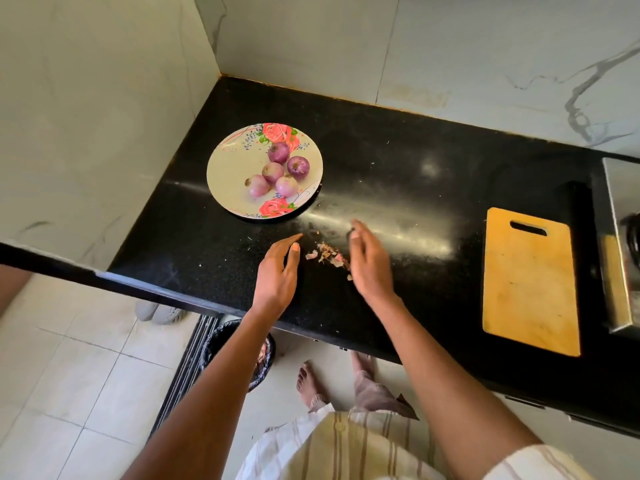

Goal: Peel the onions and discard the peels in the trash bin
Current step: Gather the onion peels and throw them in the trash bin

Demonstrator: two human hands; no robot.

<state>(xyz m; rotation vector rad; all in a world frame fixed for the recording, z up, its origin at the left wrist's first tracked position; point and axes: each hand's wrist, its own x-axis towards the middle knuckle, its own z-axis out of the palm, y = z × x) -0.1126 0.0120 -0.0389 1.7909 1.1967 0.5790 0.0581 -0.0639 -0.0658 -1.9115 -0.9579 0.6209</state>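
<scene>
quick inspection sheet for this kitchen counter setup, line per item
surface: black counter, dusty smears and small flecks.
job's things: five peeled onions on floral plate; peel scraps in a small pile on the counter; trash bin on the floor below the edge.
clutter: wooden cutting board at the right.
hands: left hand and right hand open, flanking the scraps.
cables: nothing seen.
surroundings: marble-look walls, tiled floor, steel sink edge at far right.

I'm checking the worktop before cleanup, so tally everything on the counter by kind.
Peeled onions: 5
Floral plate: 1
Pile of onion peels: 1
Wooden cutting board: 1
Total: 8
</scene>
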